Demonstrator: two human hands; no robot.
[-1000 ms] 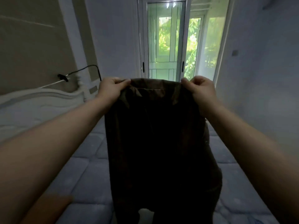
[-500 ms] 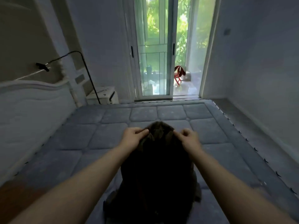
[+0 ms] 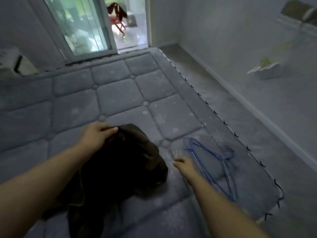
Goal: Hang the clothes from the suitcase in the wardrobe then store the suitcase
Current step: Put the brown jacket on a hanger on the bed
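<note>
A dark brown garment (image 3: 120, 167) lies crumpled on the quilted grey mattress (image 3: 120, 95). My left hand (image 3: 97, 134) rests on its top edge, fingers curled over the cloth. My right hand (image 3: 184, 164) is off the garment, hovering just left of several blue wire hangers (image 3: 214, 162) that lie on the mattress near its right edge. Its fingers look loose and hold nothing. No suitcase or wardrobe is in view.
A strip of floor (image 3: 223, 93) runs along the mattress's right side beside a white wall. A glass sliding door (image 3: 82, 26) stands at the far end, with a red chair (image 3: 118, 19) outside. A white nightstand (image 3: 15, 62) sits at far left.
The garment came down from being held up by both hands to lying on the mattress. My right hand let go and moved right toward the hangers. The view tilted down and right.
</note>
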